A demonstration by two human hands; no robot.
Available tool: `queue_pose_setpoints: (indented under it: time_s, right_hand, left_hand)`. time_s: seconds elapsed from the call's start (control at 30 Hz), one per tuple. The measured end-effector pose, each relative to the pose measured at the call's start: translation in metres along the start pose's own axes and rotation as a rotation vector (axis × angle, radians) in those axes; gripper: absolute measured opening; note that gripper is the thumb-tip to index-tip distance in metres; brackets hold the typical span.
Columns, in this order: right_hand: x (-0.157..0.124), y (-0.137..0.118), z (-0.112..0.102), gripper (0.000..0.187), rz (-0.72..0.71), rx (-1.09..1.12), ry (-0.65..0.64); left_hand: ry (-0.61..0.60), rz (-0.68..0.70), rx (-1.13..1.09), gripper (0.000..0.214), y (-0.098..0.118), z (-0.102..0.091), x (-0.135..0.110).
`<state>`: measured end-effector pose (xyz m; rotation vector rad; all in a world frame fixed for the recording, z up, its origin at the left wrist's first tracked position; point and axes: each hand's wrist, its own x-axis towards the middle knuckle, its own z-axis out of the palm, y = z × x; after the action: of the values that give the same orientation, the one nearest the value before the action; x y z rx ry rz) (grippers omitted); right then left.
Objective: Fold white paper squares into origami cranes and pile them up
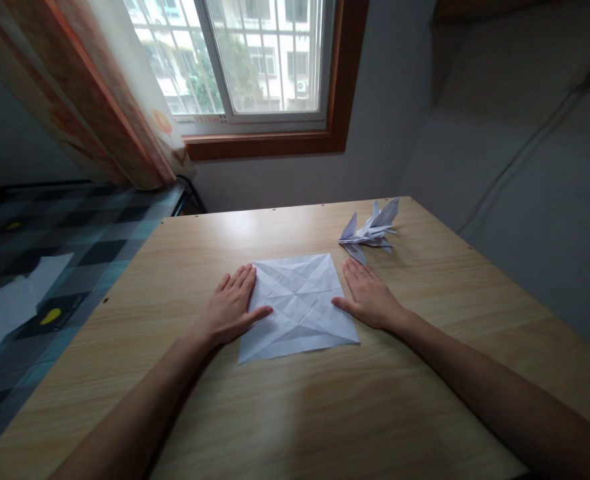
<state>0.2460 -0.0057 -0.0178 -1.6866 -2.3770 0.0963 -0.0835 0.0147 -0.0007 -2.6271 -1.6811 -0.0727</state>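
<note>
A white square sheet of paper lies unfolded on the wooden table, marked with crossing creases that meet near its middle. Along its left edge my left hand rests flat, the thumb stretched over the paper. My right hand lies flat at the opposite edge, its thumb tip touching the sheet and its other fingers on the wood. Neither hand grips anything. Just beyond my right fingertips sits a folded white paper figure with several pointed, leaf-like parts.
The light wooden table ends at a back edge before the wall. To the left is a bed with a checked cover, with loose white paper on it. A curtain hangs beside the barred window. A cable runs down the right wall.
</note>
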Motion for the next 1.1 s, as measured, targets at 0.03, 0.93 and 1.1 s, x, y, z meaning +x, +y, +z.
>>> queue_pose_setpoints:
  time_s: [0.03,0.93,1.1]
  right_hand:
    - [0.001,0.001,0.000,0.083,0.016,0.008,0.000]
    - [0.009,-0.022,-0.004,0.016,0.136,0.574,0.262]
    - [0.011,-0.026,0.003,0.027,0.214,0.970,0.327]
  left_hand:
    - [0.015,-0.028,0.001,0.092,0.000,0.000,-0.001]
    - [0.021,-0.122,-0.006,0.089,0.007,-0.001,-0.001]
    - [0.030,-0.113,-0.002,0.089,0.008,-0.002,-0.001]
